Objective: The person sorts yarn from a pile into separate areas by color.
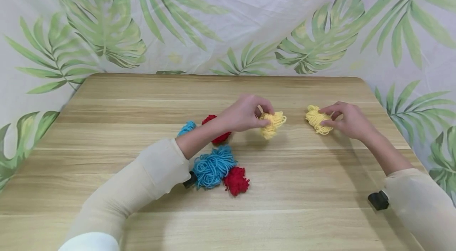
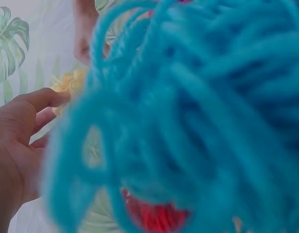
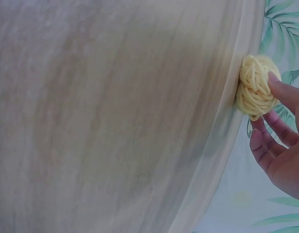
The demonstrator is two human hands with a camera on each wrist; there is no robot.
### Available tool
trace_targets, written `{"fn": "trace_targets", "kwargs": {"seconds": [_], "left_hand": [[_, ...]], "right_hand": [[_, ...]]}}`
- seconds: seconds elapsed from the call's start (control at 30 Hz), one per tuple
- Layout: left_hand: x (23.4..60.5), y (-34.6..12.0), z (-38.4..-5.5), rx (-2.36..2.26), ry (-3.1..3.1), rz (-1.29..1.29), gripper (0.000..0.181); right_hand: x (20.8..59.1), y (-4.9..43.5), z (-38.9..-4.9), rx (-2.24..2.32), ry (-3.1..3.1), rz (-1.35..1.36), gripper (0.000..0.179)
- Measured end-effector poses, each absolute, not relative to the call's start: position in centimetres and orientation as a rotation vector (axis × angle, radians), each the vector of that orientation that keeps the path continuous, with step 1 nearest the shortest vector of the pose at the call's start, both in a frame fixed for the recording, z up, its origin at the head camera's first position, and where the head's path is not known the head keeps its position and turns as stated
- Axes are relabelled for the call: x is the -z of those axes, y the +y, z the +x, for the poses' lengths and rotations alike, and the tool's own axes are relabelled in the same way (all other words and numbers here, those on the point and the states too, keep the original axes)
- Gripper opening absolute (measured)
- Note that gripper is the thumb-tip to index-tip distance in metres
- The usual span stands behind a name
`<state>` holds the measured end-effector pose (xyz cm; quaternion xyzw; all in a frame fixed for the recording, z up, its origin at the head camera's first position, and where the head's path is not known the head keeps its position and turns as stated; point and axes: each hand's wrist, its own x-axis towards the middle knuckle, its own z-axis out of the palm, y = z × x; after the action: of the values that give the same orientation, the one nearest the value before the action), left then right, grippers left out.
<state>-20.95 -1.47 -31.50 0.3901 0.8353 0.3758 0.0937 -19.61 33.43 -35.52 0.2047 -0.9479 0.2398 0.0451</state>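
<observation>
Left hand [image 1: 244, 113], right hand [image 1: 348, 121]: yellow yarn [image 1: 274, 127] [image 1: 315, 119] pinched in each

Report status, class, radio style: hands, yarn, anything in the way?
Left hand pinching yellow bundle. Right hand pinching second yellow bundle. Large blue bundle blocking much of left wrist view.

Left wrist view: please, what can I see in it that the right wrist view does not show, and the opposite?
Only the left wrist view shows the blue yarn, filling most of the picture, the red yarn and the left hand. Only the right wrist view shows a broad stretch of wooden tabletop. Both show leaf-print cloth, yellow yarn and at least part of the right hand.
</observation>
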Motion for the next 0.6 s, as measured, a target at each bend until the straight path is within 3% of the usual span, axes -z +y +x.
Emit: {"fn": "trace_targets", "kwargs": {"seconds": [0.6], "left_hand": [[31.8,1.8,-22.6,-1.081,2.466,1.121,0.009]], "right_hand": [[35.9,33.4,-19.8,-0.738,-2.886,0.619,0.034]]}}
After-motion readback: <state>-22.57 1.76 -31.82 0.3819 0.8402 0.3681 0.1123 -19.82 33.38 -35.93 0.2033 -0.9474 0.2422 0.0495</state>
